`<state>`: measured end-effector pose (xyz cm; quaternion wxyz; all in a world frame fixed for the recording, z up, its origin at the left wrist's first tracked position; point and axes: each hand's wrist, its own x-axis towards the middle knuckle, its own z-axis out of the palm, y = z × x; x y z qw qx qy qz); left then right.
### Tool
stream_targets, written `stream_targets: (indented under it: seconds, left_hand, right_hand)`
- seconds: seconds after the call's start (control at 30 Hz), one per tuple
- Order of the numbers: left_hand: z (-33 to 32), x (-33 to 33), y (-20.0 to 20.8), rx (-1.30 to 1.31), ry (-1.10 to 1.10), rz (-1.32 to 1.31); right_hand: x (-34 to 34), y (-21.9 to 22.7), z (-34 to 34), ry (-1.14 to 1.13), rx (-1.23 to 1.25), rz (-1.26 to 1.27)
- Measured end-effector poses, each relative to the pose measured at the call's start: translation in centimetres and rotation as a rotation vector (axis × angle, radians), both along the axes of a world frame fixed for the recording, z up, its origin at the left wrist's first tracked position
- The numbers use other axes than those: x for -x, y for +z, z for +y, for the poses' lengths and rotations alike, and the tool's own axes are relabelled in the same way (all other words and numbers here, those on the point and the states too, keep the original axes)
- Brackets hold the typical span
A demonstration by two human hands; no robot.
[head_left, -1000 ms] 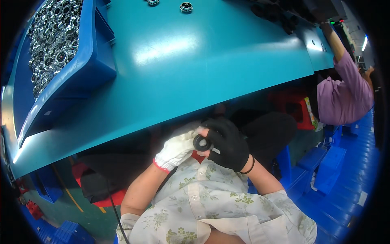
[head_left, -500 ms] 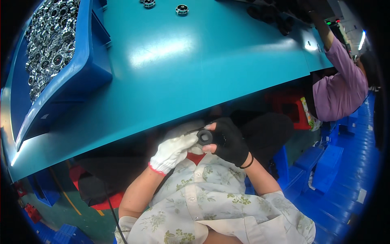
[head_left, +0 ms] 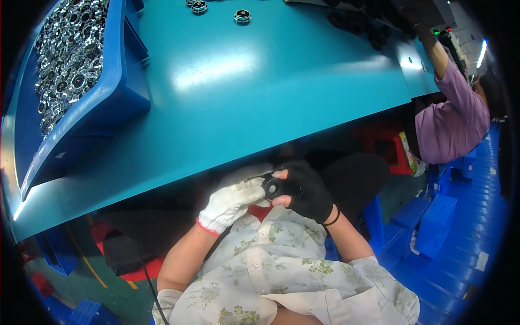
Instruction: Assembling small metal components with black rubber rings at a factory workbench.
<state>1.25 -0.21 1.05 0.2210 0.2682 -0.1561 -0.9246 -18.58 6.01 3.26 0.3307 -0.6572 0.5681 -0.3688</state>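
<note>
My left hand [head_left: 233, 200], in a white knit glove with a red cuff, and my right hand [head_left: 306, 189], in a black fingerless glove, meet just below the front edge of the teal table [head_left: 244, 92]. Between them sits a small black round part [head_left: 272, 188] with a hole in its middle. My right thumb and fingers pinch it, and my left fingertips touch its left side. Both hands are close to my chest, over my lap.
A blue bin [head_left: 92, 103] full of several shiny metal round parts [head_left: 65, 59] stands at the table's left. Two small round parts [head_left: 242, 16] lie at the far edge. A person in a purple shirt [head_left: 455, 119] works at the right. Blue crates [head_left: 433, 227] stand on the floor.
My hands have stayed together with the black part and shifted slightly; my left fingers now lie closer against it. The person at the right has kept an arm raised to the table.
</note>
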Motion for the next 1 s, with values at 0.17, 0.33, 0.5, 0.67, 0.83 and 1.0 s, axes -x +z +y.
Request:
stream_targets:
  seconds: [0.17,0.33,0.5,0.67,0.83,1.0]
  left_hand:
    - [1.0,-0.1,-2.2,-0.028,0.007,-0.052]
    - [0.3,-0.3,-2.0,-0.054,0.036,-0.159]
    - [-0.2,0.2,-1.4,0.02,0.014,-0.183]
    - [-0.4,1.5,-0.5,0.054,0.013,-0.204]
    - [0.3,0.7,-1.5,0.084,0.073,-0.255]
    - [0.9,1.2,-0.9,0.117,0.134,-0.29]
  right_hand:
    - [-0.1,2.6,-1.0,0.134,0.103,0.338]
    - [0.0,9.0,-5.2,0.181,0.212,0.168]
    - [1.4,9.4,-16.2,-0.032,0.399,0.292]
    - [2.7,5.3,-25.2,-0.021,0.465,0.553]
    - [-0.1,5.7,-24.0,-0.025,0.261,0.529]
    - [-0.3,9.4,-10.4,0.079,0.341,0.283]
